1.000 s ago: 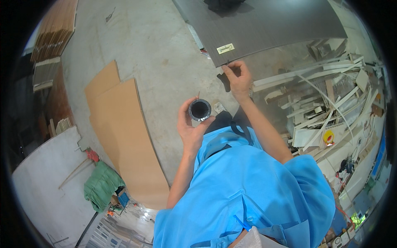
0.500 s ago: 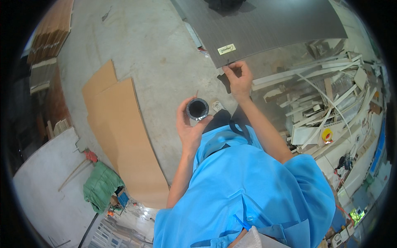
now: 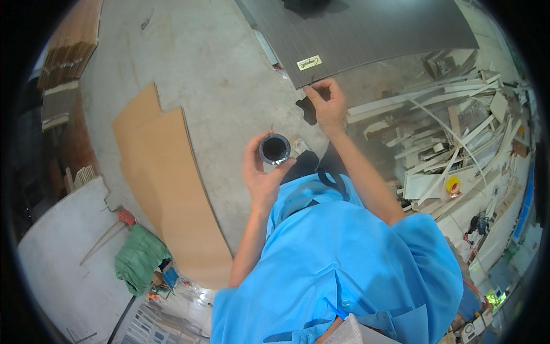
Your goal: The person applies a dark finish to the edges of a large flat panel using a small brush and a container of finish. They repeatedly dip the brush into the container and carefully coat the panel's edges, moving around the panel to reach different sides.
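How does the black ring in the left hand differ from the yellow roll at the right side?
The black ring is dark around a hollow opening; the yellow roll shows red in its middle.
The left hand holds the black ring, whereas the yellow roll lies by the pale scraps.
Both look round.

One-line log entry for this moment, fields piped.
left hand: holds dark hollow cylinder | right hand: at corner of dark panel | around: brown sheets left, scrap pile right

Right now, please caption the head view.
Left hand holds a black hollow cylinder; right hand near dark grey flat panel.
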`<state>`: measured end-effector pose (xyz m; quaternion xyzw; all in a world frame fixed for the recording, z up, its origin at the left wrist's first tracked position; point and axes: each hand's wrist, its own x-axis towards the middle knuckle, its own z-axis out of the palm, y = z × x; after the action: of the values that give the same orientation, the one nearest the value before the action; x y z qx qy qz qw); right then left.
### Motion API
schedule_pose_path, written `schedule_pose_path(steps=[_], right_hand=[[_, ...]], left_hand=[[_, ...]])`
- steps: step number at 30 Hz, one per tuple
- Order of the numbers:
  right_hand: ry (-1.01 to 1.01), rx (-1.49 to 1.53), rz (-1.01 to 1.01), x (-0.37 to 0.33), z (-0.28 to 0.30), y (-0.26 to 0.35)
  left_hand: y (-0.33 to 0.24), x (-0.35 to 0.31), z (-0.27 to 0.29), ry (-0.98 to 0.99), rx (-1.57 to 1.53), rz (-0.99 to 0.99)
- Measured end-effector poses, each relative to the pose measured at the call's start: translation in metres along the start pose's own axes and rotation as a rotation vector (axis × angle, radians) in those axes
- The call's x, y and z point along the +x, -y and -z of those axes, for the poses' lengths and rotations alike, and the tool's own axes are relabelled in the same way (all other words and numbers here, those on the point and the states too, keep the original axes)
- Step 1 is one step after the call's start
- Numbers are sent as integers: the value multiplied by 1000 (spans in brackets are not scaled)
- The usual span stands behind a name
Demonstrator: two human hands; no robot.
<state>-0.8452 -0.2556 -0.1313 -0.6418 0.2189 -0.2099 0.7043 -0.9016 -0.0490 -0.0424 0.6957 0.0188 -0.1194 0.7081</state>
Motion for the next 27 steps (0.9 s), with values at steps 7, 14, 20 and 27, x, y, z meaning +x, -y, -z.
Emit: schedule_pose_path(steps=[7,14,20,27], right_hand=[[-7,-52,-1,2,1,0],[-34,-31,8,1,-4,-2],[-70,-92,85,2,-7,-3],[-22,-80,60,4,0,-7]], left_hand=[[0,-13,-4,15,-1,-6],[2,-11,0,8,40,-26],[3,-7,2,-29,13,-15],[3,-7,0,-32,19,-53]])
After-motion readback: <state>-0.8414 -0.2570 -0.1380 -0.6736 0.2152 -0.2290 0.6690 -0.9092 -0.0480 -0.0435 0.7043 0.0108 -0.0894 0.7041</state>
